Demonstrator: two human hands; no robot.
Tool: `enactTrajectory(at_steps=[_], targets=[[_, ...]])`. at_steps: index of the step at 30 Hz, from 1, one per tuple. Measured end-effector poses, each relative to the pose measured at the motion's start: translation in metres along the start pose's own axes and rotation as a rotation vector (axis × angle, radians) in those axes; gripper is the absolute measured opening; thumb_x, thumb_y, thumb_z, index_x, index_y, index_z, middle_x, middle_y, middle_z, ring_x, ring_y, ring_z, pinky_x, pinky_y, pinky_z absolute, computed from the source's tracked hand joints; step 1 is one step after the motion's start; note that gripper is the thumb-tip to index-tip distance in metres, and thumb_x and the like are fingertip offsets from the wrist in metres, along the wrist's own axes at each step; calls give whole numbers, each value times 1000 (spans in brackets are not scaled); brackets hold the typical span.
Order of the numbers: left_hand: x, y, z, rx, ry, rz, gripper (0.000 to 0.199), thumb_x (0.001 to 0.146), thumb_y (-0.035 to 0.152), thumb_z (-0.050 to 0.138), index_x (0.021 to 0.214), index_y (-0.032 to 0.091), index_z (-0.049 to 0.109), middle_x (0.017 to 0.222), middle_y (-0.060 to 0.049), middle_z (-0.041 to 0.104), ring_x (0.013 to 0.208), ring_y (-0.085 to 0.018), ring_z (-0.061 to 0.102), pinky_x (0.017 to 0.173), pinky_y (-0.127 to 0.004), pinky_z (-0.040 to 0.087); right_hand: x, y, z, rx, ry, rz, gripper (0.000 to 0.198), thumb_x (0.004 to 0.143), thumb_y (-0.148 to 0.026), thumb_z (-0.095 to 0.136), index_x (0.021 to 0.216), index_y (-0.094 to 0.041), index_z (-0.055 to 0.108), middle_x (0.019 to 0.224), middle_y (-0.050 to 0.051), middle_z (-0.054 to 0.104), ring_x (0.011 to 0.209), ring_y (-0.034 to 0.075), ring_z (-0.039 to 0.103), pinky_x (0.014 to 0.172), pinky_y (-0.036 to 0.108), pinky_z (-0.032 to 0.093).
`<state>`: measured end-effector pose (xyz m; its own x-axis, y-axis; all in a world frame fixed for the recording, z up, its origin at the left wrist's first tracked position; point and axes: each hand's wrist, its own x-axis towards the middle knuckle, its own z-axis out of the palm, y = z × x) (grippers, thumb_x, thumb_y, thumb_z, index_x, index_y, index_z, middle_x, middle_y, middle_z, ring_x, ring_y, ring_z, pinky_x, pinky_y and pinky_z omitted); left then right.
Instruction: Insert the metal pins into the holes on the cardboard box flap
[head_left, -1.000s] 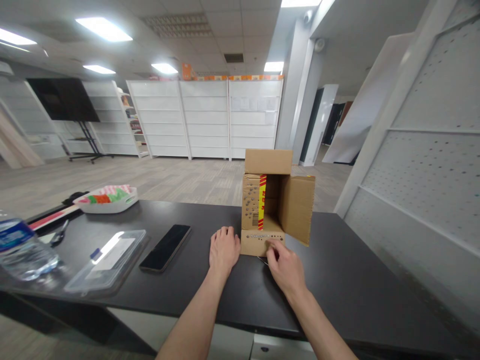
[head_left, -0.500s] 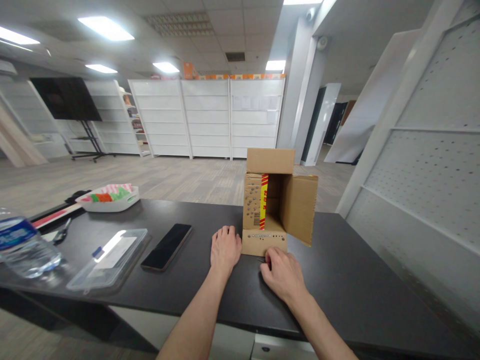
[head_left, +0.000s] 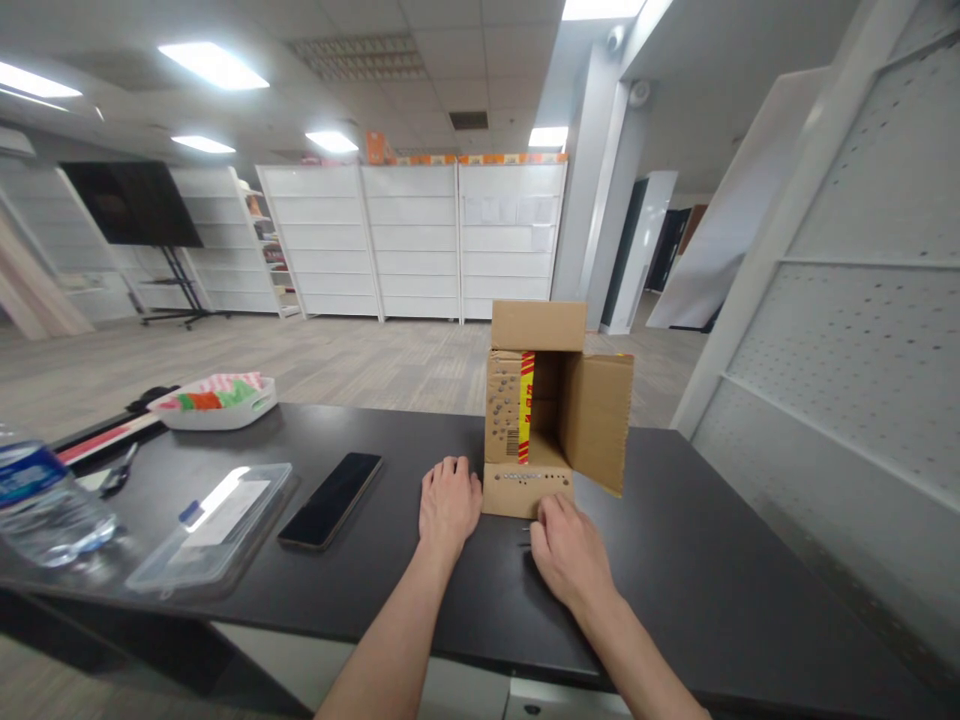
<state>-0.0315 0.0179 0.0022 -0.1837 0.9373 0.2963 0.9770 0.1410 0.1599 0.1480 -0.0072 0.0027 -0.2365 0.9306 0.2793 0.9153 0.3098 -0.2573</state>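
Observation:
A cardboard box (head_left: 600, 415) stands on its side with its opening toward me. Its left flap (head_left: 502, 405) carries yellow and red tape and several small round metal dots. The lower flap (head_left: 521, 497) lies toward me, with a row of small metal dots and dark holes. Palm down on the table, my left hand (head_left: 450, 503) lies just left of that flap, fingers stretched forward. My right hand (head_left: 568, 545) is closed at the flap's near right edge. A thin dark sliver (head_left: 526, 528) shows beside its fingertips; what they pinch is too small to name.
Left of my hands lie a phone (head_left: 331, 500) and a clear plastic case (head_left: 214, 525). Further left are a water bottle (head_left: 45, 500) and a white basket (head_left: 225, 416) with colourful contents. A perforated white panel (head_left: 862, 370) borders the table's right side.
My right hand has shifted slightly right and its fingers have drawn together near the lower flap. The left hand stays put. The view has tipped a little.

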Motion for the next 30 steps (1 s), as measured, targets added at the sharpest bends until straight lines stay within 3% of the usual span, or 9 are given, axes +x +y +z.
enactTrajectory(at_steps=[6, 11, 18, 25, 30], targets=[[0, 0, -1, -4, 2, 2, 27, 97, 27, 41, 111, 17, 61, 114, -10, 63, 111, -25, 57, 98, -39, 40, 4, 17, 11, 433, 206, 131, 10, 87, -25, 40, 81, -23, 47, 72, 1, 61, 65, 19, 56, 63, 29, 35], [1, -1, 0, -9, 2, -3, 26, 97, 27, 42, 111, 18, 61, 114, -10, 63, 112, -24, 57, 98, -39, 39, 9, 25, 13, 667, 375, 193, 15, 81, -35, 46, 75, -23, 52, 67, 1, 59, 61, 19, 54, 62, 29, 41], [1, -1, -1, -13, -7, -3, 27, 97, 28, 41, 111, 18, 61, 116, -11, 63, 112, -24, 56, 98, -39, 39, 9, 27, 14, 799, 445, 254, 26, 84, -43, 52, 86, -19, 63, 72, 3, 64, 66, 19, 58, 65, 30, 46], [0, 0, -3, -8, -3, 2, 26, 97, 27, 40, 110, 18, 61, 115, -11, 63, 111, -25, 57, 98, -40, 39, 8, 29, 13, 834, 477, 145, 35, 92, -46, 53, 99, -17, 71, 99, 11, 72, 87, 23, 65, 79, 35, 51], [0, 1, -3, 5, 2, -5, 26, 96, 27, 41, 110, 18, 62, 114, -11, 63, 110, -25, 57, 97, -39, 40, 9, 27, 12, 795, 518, 69, 35, 95, -43, 50, 102, -18, 73, 106, 13, 72, 92, 23, 65, 78, 36, 53]])
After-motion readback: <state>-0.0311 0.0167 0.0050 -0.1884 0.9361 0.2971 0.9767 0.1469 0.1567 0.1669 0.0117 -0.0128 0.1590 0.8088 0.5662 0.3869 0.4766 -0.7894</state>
